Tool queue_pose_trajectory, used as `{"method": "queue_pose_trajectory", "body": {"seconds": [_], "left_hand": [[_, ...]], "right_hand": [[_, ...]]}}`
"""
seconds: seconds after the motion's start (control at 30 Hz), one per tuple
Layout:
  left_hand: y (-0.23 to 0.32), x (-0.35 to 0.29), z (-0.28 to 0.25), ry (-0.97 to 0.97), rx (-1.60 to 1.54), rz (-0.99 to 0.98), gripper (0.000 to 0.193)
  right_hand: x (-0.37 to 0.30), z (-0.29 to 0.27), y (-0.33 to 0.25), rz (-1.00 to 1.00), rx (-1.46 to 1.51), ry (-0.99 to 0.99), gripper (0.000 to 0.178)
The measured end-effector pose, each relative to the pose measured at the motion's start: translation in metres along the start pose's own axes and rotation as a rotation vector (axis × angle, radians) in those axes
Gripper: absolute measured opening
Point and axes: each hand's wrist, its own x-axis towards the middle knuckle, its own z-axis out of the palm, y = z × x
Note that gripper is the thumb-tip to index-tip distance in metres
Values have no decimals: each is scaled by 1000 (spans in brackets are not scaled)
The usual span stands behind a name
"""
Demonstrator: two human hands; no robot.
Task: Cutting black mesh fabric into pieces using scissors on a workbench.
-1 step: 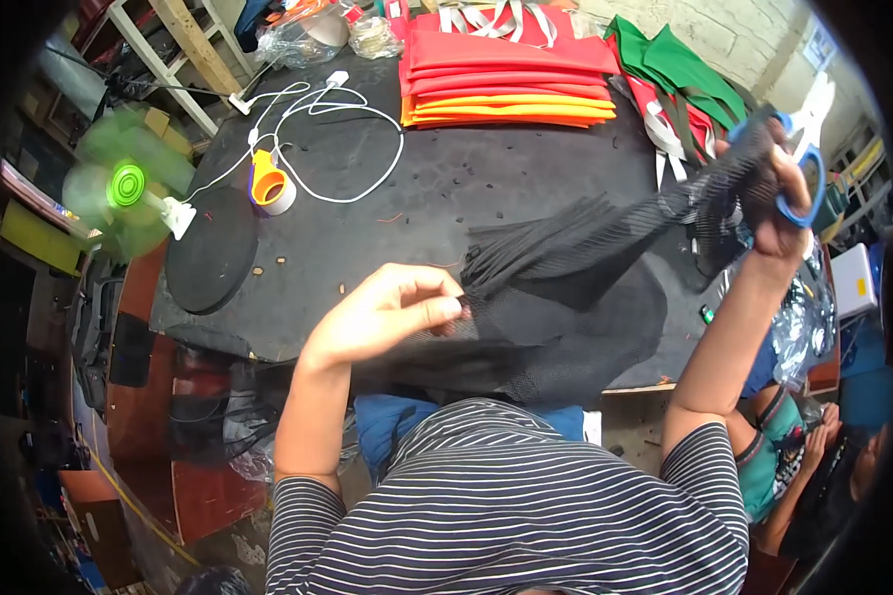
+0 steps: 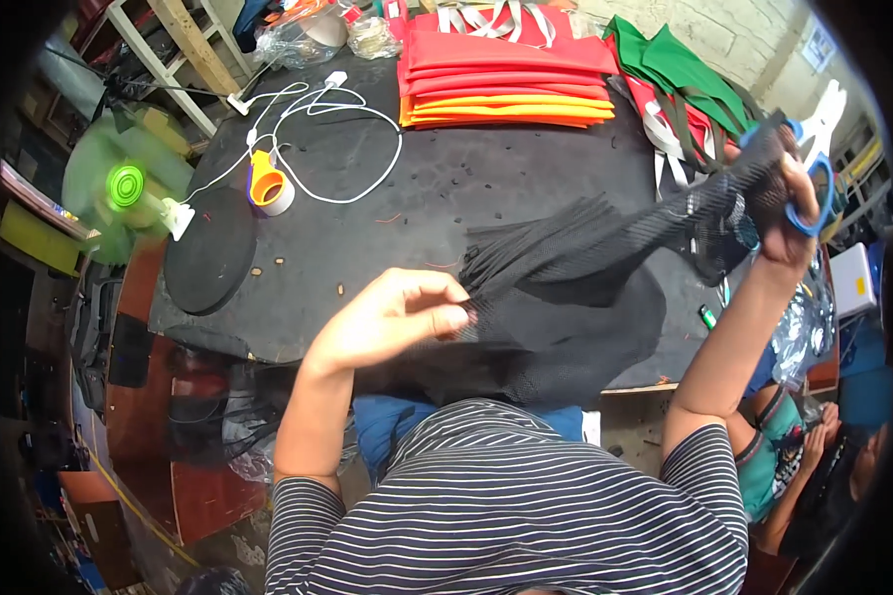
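Note:
Black mesh fabric (image 2: 605, 238) stretches between my two hands above a dark tabletop. My left hand (image 2: 382, 322) pinches the fabric's near left end between thumb and fingers. Raised at the far right, my right hand (image 2: 789, 213) grips the other end, bunched up. The same hand also holds blue-handled scissors (image 2: 817, 129), their pale blades pointing up and away. A fringe of thin black strips (image 2: 541, 235) lies along the fabric, near my left fingertips. More of the mesh hangs down toward the table's near edge.
Folded red and orange fabric bags (image 2: 506, 84) are stacked at the back, with green fabric (image 2: 680, 74) beside them. At left are a white cord (image 2: 372, 183), a tape roll (image 2: 271, 186), a round black disc (image 2: 208, 248) and a spinning fan (image 2: 126, 185). Another person (image 2: 814, 456) sits at lower right.
My right hand, with the scissors and mesh, has moved slightly to the right. My left hand keeps its pinch and has shifted a little to the right.

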Motion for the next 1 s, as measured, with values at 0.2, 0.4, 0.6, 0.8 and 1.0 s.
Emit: {"method": "queue_pose_trajectory", "body": {"seconds": [0.2,0.4,0.6,0.8,1.0], "left_hand": [[-19,9,28,55,76,163,21],[-48,24,6,59,-133,-146,18],[-113,54,-10,288,-200,-249,14],[-133,55,-10,383,-86,-234,14],[-131,59,-2,530,502,-20,5]], "right_hand": [[-34,17,-27,-9,-231,80,44],[-33,23,23,77,-519,132,34],[-27,-41,151,171,-1276,432,41],[-88,44,154,406,-738,149,19],[-162,86,160,959,-295,-313,42]]}}
